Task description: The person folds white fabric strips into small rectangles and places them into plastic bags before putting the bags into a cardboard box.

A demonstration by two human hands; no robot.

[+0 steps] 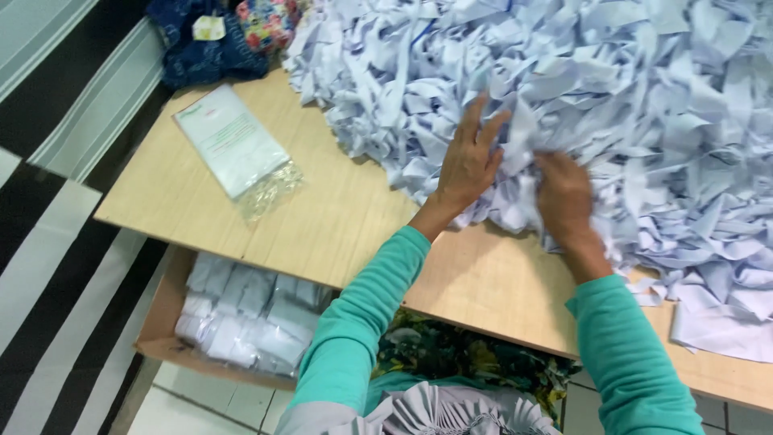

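Both hands work at the near edge of a large heap of pale blue-white fabric strips (612,105) that covers the far and right part of the wooden worktop (338,217). The left hand (469,161) lies palm-down on the heap, its fingers (475,117) spread wide and pressing into the strips without closing on any 1 piece. The right hand (566,197) sits just beside it, fingers curled down into the pile and partly buried; they seem to bunch some strips, but I cannot tell exactly which ones. Both arms wear teal sleeves (362,322).

On the bare left part of the worktop lies a flat clear plastic packet with white contents (233,145), well apart from the hands. At the far left corner sits bundled dark blue and flowered cloth (217,40). Below the worktop's near edge, a cardboard box (161,310) holds stacked white folded pieces (250,314). A pleated grey cloth (451,411) rests in the person's lap.
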